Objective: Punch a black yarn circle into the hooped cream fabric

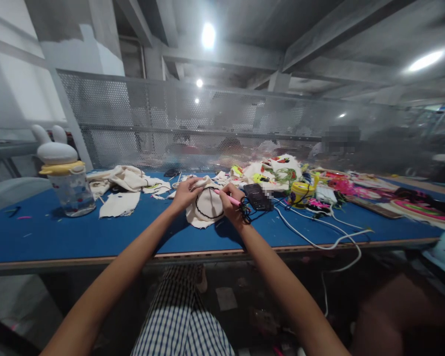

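Note:
A cream cloth (206,219) with a dark ring on its face rests on the blue table in front of me. My left hand (186,194) is closed on the upper left edge of this cloth. My right hand (232,201) grips a pink punch needle (231,199), its tip pointing at the upper part of the ring. Black yarn (245,212) hangs in loops beside my right wrist. Just right of that hand lies a black device (258,197), partly blurred out.
On the left stands a bottle with a rabbit-ear lid (72,190), near folded cream fabric (120,202). To the right are a yellow tub (300,194), a white cable (315,243) hanging over the table edge, and a colourful round piece (422,209). A perforated screen (193,121) borders the back.

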`<state>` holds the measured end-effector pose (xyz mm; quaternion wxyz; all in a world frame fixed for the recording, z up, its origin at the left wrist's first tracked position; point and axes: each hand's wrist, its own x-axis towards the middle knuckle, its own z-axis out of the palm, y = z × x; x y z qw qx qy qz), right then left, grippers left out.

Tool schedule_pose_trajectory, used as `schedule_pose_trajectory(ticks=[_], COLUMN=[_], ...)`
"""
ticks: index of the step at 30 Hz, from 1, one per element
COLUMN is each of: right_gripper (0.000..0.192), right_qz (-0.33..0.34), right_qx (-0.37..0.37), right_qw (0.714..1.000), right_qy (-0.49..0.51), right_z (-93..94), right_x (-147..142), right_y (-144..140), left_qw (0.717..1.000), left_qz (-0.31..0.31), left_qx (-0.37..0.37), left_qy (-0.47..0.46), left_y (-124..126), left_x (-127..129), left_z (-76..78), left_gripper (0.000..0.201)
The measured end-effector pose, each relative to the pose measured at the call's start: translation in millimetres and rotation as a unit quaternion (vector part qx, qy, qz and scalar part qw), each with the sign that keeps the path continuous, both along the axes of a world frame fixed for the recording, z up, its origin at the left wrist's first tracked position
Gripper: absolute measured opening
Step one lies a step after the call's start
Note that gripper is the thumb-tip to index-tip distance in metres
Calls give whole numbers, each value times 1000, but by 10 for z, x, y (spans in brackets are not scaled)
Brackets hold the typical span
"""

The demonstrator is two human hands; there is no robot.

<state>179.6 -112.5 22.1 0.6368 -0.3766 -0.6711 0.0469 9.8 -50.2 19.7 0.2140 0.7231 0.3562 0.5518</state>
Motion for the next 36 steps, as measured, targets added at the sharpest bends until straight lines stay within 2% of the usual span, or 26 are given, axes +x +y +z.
schedule_pose_trajectory(ticks=[8, 19, 29, 36], right_gripper=[28, 28, 28, 26], right_qz=[7, 16, 14, 36], right_qx=[16, -8, 43, 5], right_qw=[1000, 1000, 998, 998], right_qy=[12, 2, -35, -49], right_z=[-24, 2, -63, -81], right_x=[13, -9, -22, -56], right_y=[7, -10, 109, 176], left_qw=[1000, 998, 991, 990], left_qz=[-16, -51, -104, -107], left_qx=[-5, -18, -40, -57], left_qy=[-19, -36, -74, -77], left_y=[-1, -35, -27, -19], left_x=[0, 23, 31, 9], left_z=[3, 21, 6, -2], left_gripper=[39, 42, 48, 49])
